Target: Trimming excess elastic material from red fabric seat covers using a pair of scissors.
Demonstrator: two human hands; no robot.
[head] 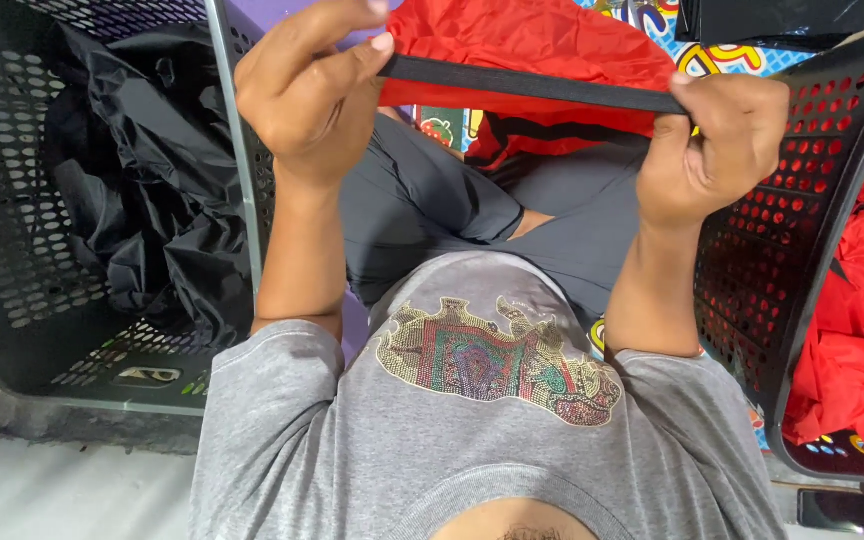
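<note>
Two fists, left hand and right hand, pinch a red garment's taut black elastic band.

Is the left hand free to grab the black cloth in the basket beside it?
Probably not right now. The left hand is pinching the black band of the red garment. The black cloth lies uncovered in the open basket beside it.
</note>
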